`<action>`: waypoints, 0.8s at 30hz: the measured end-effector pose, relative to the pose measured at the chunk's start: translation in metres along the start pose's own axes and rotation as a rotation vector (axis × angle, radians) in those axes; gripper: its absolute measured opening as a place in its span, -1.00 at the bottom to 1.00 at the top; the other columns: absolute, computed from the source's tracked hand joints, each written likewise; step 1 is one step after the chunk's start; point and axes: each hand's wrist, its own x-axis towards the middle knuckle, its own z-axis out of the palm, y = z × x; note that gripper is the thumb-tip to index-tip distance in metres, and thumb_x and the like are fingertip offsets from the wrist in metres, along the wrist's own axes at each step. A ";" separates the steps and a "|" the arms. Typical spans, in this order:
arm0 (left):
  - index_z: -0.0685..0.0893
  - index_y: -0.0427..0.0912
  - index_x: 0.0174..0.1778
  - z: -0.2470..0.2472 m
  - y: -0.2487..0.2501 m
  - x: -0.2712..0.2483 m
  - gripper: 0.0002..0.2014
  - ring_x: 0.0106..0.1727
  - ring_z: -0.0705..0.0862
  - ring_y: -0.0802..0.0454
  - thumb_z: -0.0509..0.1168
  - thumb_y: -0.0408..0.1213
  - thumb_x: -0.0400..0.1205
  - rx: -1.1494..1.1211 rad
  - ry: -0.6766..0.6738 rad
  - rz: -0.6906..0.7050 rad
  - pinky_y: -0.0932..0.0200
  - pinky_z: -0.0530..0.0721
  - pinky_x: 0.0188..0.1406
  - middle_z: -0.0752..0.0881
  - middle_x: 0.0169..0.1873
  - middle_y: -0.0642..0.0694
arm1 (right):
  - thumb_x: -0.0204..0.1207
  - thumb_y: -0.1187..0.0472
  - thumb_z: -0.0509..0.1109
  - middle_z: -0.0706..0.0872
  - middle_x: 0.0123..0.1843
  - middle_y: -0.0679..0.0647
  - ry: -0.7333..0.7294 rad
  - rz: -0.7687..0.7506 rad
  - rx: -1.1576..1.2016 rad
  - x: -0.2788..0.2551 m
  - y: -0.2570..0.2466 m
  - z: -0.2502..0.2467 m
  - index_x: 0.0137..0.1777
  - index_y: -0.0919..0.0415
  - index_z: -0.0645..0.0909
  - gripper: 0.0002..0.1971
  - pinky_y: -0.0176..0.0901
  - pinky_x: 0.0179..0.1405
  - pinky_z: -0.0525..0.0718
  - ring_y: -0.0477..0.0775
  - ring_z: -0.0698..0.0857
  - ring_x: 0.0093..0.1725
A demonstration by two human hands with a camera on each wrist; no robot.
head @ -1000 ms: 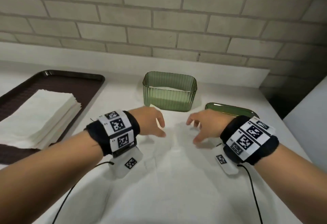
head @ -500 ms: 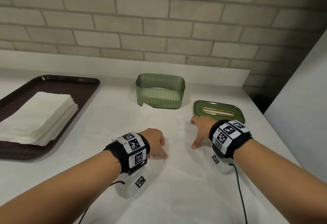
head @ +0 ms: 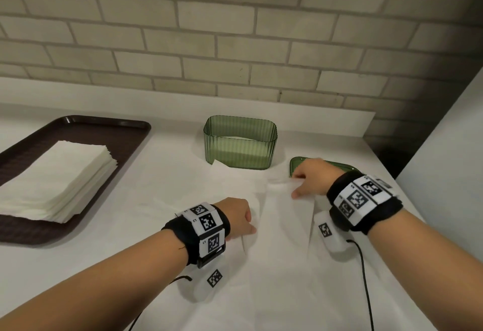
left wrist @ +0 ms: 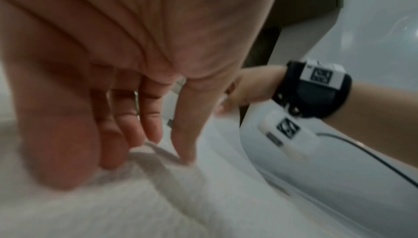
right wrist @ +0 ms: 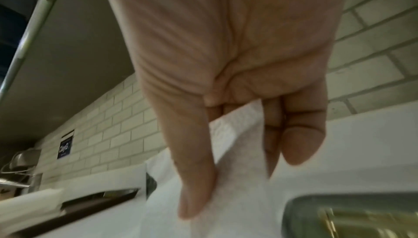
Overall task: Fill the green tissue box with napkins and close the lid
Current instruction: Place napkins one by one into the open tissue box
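Observation:
The ribbed green tissue box (head: 240, 145) stands open at the back of the table, with white napkins lying low inside. Its green lid (head: 349, 167) lies flat to the right of it, partly hidden behind my right hand. A white napkin (head: 271, 200) is spread on the table in front of the box. My right hand (head: 296, 184) pinches its far right edge between thumb and fingers, and the napkin (right wrist: 239, 134) rises between them. My left hand (head: 249, 226) pinches a raised fold (left wrist: 156, 149) at its near left edge.
A dark brown tray (head: 125, 132) at the left holds a thick stack of white napkins (head: 55, 179). A brick wall runs behind the table. A white panel stands along the right, and the table's right edge lies just beyond the lid.
My hands have drawn apart. The left one has come back toward me, and the right one has moved right and forward to the lid, lifting the napkin's edge.

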 end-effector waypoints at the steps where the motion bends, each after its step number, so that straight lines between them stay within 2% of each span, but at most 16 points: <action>1: 0.55 -0.05 0.09 0.000 0.000 0.001 -0.66 -0.05 0.66 -0.02 0.41 -0.02 0.48 0.037 -0.008 0.017 0.06 0.70 0.07 0.64 -0.04 -0.02 | 0.44 0.11 0.48 0.61 -0.10 0.00 0.034 0.008 0.003 0.001 0.003 -0.010 0.06 0.16 0.70 -0.76 -0.27 -0.28 0.46 0.04 0.60 -0.06; 2: 0.55 -0.02 0.12 0.001 0.000 0.003 -0.57 0.04 0.65 0.01 0.46 0.02 0.42 0.081 -0.016 0.038 0.05 0.68 0.13 0.62 0.06 0.00 | 0.47 0.11 0.46 0.63 -0.08 0.02 0.072 0.011 0.009 0.001 0.005 -0.020 0.11 0.19 0.69 -0.74 -0.27 -0.21 0.46 0.07 0.63 -0.02; 4: 0.54 0.00 0.12 0.004 0.001 0.005 -0.47 0.11 0.63 0.02 0.53 0.09 0.31 0.125 -0.033 0.070 0.02 0.64 0.18 0.60 0.11 0.02 | 0.50 0.11 0.44 0.66 -0.04 0.07 0.156 -0.005 0.043 0.005 0.011 -0.042 0.16 0.24 0.67 -0.71 -0.21 -0.08 0.48 0.12 0.64 0.03; 6: 0.55 -0.02 0.12 0.005 0.004 0.005 -0.43 0.12 0.63 0.00 0.56 0.09 0.27 0.129 -0.038 0.091 0.01 0.64 0.19 0.60 0.12 0.01 | 0.51 0.13 0.43 0.67 -0.12 0.09 0.227 -0.028 0.159 0.009 0.016 -0.063 0.08 0.26 0.69 -0.76 -0.16 -0.08 0.57 0.12 0.66 -0.08; 8: 0.56 -0.05 0.16 0.005 0.007 0.005 -0.43 0.15 0.62 0.00 0.57 0.03 0.29 0.131 -0.032 0.119 0.02 0.63 0.21 0.59 0.14 -0.01 | 0.52 0.17 0.43 0.70 -0.15 0.08 0.285 -0.033 0.386 0.013 0.020 -0.079 0.04 0.25 0.67 -0.82 -0.16 -0.12 0.66 0.11 0.70 -0.12; 12: 0.51 -0.05 0.23 0.007 0.013 0.004 -0.42 0.16 0.59 0.01 0.58 -0.15 0.33 0.098 -0.017 0.189 0.05 0.62 0.22 0.52 0.22 -0.02 | 0.53 0.28 0.42 0.69 0.12 0.16 0.411 0.021 0.849 0.034 0.016 -0.096 0.23 0.31 0.59 -0.71 -0.15 0.00 0.72 0.11 0.69 0.07; 13: 0.48 -0.03 0.24 0.007 0.014 0.004 -0.41 0.11 0.58 0.03 0.57 -0.19 0.34 0.078 -0.017 0.208 0.08 0.62 0.19 0.52 0.22 -0.01 | 0.54 0.32 0.40 0.66 0.17 0.19 0.426 0.043 0.948 0.042 0.012 -0.096 0.27 0.34 0.55 -0.68 -0.20 -0.07 0.73 0.10 0.68 0.05; 15: 0.44 -0.02 0.27 0.008 0.016 0.003 -0.40 0.02 0.53 0.08 0.56 -0.21 0.36 0.028 -0.015 0.241 0.12 0.61 0.12 0.52 0.18 0.02 | 0.55 0.43 0.34 0.62 0.25 0.27 0.419 0.080 1.122 0.061 0.003 -0.095 0.35 0.41 0.45 -0.63 -0.32 -0.34 0.71 0.07 0.69 -0.14; 17: 0.44 -0.05 0.29 0.007 0.017 0.003 -0.43 0.00 0.51 0.10 0.52 -0.16 0.41 -0.017 -0.010 0.265 0.16 0.56 0.09 0.55 0.11 0.03 | 0.55 0.51 0.29 0.58 0.33 0.35 0.383 0.114 1.251 0.080 -0.004 -0.088 0.40 0.43 0.39 -0.59 -0.37 -0.58 0.66 0.05 0.66 -0.28; 18: 0.46 -0.08 0.30 0.005 0.018 0.004 -0.46 0.01 0.53 0.09 0.50 -0.14 0.45 -0.031 -0.014 0.274 0.19 0.53 0.08 0.57 0.10 0.02 | 0.55 0.53 0.28 0.58 0.34 0.37 0.361 0.134 1.291 0.089 -0.008 -0.084 0.41 0.44 0.37 -0.58 -0.38 -0.64 0.65 0.06 0.66 -0.30; 22: 0.58 -0.14 0.31 -0.003 0.014 0.007 -0.59 0.25 0.60 0.02 0.40 -0.14 0.55 0.020 -0.033 0.296 0.32 0.44 0.04 0.63 0.24 -0.08 | 0.55 0.54 0.27 0.62 0.28 0.38 0.269 0.194 1.266 0.116 -0.023 -0.065 0.38 0.42 0.38 -0.60 -0.35 -0.66 0.66 0.05 0.72 -0.43; 24: 0.64 -0.17 0.26 -0.008 0.008 0.008 -0.65 0.25 0.60 0.02 0.37 -0.15 0.58 0.021 -0.028 0.313 0.34 0.43 0.03 0.67 0.23 -0.08 | 0.54 0.56 0.27 0.63 0.24 0.40 0.245 0.202 1.222 0.127 -0.031 -0.058 0.35 0.43 0.39 -0.62 -0.30 -0.62 0.69 0.09 0.70 -0.40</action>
